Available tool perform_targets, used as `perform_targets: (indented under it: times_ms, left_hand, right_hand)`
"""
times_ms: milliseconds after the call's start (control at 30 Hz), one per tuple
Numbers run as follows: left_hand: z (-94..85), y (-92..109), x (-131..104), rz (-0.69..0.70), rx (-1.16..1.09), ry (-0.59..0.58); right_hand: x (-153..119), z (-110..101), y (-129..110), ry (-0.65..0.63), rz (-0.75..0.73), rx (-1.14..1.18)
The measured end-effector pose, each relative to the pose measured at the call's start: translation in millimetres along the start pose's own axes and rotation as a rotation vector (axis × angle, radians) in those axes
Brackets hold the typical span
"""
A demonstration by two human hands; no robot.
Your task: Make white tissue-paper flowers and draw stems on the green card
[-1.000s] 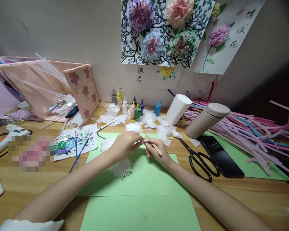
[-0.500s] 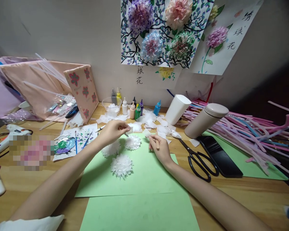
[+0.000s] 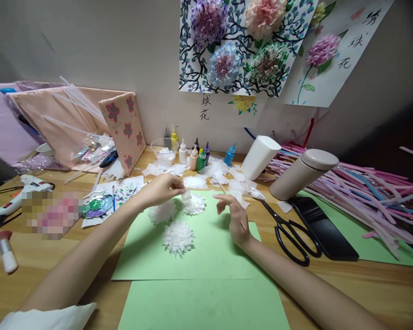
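Observation:
My left hand (image 3: 167,188) is closed in a pinch on a small white paper square (image 3: 186,196), just above a white paper flower (image 3: 194,204). Beside it, partly under my left wrist, is a second white flower (image 3: 162,211); a third one (image 3: 178,237) lies nearer on the green sheet (image 3: 216,256). My right hand (image 3: 234,215) hovers over the sheet's right side, fingers bent, with a thin wooden stick (image 3: 223,188) held in it and pointing up and left.
Loose white paper squares (image 3: 216,170) and small paint bottles (image 3: 201,160) lie behind the hands. Black scissors (image 3: 289,229), a phone (image 3: 323,229) and a tumbler (image 3: 301,172) are on the right. A paint palette (image 3: 97,205) and glue gun (image 3: 24,195) are on the left.
My right hand has turned and its index finger now extends left, with the stick tilted differently. The paper square at my left fingertips now hangs lower, beside the back flower. The view has shifted slightly left.

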State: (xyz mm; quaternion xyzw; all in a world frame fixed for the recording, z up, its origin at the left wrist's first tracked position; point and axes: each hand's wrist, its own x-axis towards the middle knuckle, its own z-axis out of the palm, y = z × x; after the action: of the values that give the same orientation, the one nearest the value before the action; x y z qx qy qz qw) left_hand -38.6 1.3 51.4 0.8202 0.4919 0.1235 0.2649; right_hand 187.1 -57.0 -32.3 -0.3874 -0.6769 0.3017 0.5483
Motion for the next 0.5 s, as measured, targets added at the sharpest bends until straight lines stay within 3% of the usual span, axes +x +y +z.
perform_targets:
  times_ms: [133,267,500]
  left_hand:
    - [-5.0,-1.8,0.6,-0.040,0.039,0.010]
    - [-6.8,-2.7,1.3,-0.080,0.045,0.006]
    - [-7.4,-3.9,1.2,-0.103,0.026,-0.003]
  right_hand:
    - [-4.7,-0.1,-0.8,-0.230,-0.145,0.008]
    - [-4.2,1.7,0.8,-0.378,-0.170,0.054]
    - [-3.9,3.9,2.8,-0.423,-0.171,-0.053]
